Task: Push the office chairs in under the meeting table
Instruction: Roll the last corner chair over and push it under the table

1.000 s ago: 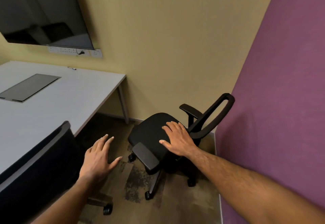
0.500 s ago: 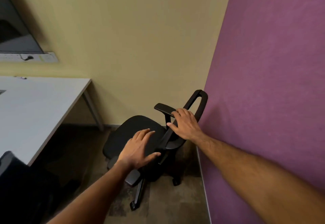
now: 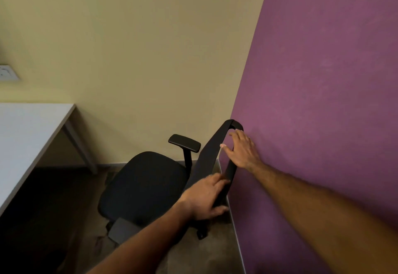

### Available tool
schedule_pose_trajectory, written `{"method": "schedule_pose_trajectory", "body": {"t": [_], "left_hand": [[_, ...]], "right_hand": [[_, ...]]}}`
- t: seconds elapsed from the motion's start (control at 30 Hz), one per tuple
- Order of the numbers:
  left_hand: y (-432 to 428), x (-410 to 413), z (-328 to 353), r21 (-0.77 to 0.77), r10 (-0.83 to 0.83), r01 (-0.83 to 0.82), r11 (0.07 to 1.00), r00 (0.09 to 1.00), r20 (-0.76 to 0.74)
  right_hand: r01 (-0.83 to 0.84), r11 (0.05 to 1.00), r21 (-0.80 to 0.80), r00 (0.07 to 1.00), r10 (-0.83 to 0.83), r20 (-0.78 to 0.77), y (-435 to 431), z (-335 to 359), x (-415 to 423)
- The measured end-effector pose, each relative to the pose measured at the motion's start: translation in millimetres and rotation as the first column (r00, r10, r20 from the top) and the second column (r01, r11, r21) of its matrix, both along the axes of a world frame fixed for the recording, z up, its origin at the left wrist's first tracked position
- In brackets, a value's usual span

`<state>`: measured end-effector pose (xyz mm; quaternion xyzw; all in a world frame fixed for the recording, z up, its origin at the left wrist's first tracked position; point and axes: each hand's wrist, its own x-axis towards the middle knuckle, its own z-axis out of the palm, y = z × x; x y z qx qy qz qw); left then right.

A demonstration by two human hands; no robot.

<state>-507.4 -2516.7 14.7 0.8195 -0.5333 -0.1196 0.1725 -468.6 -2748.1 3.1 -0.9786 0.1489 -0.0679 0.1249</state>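
Note:
A black office chair (image 3: 144, 185) stands in the room's corner, its seat facing the white meeting table (image 3: 25, 131) at the left and its backrest close to the purple wall. My left hand (image 3: 206, 196) grips the lower edge of the backrest frame. My right hand (image 3: 243, 148) holds the frame's upper edge, fingers curled over it near the top. One armrest rises behind the seat; the other lies at the front, partly under my left forearm. A gap of floor separates chair and table.
The purple wall (image 3: 323, 101) runs along the right, just behind the chair. A yellow wall (image 3: 140, 58) closes the far side, with a socket plate (image 3: 6, 72) at the left edge. The table's leg (image 3: 81, 148) stands near that wall. Dark carpet covers the floor.
My view has swung right; the second chair and screen have left it. Both hands have moved from the seat and armrest onto the backrest frame and taken hold of it.

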Motion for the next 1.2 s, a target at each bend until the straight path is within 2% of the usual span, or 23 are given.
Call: {"method": "schedule_pose_trajectory", "body": {"t": [0.1,0.27,0.4,0.57,0.9,1.2], "left_hand": [[-5,3,2,0.038,0.048,-0.043,0.998,0.989,-0.142],[-12,6,-2,0.074,0.075,-0.06,0.995,0.972,-0.224],[-28,13,-3,0.101,0.115,-0.085,0.991,0.932,-0.343],[-56,20,-4,0.141,0.145,-0.108,0.984,0.948,-0.283],[-70,33,-6,0.119,0.276,-0.251,0.961,0.914,-0.297],[-43,48,-8,0.124,0.372,-0.351,0.928,0.887,-0.275]], "right_hand": [[0.011,1.0,0.017,1.0,-0.011,-0.029,-16,-3,21],[0.062,0.989,0.135,0.996,-0.053,-0.07,-42,-14,52],[0.01,0.989,0.147,0.99,0.01,-0.137,-61,-28,80],[-0.074,0.991,0.109,0.971,0.097,-0.217,-75,-22,114],[-0.147,0.979,0.143,0.975,0.168,-0.148,-75,-21,152],[-0.209,0.97,0.127,0.963,0.226,-0.145,-44,-23,179]]}}
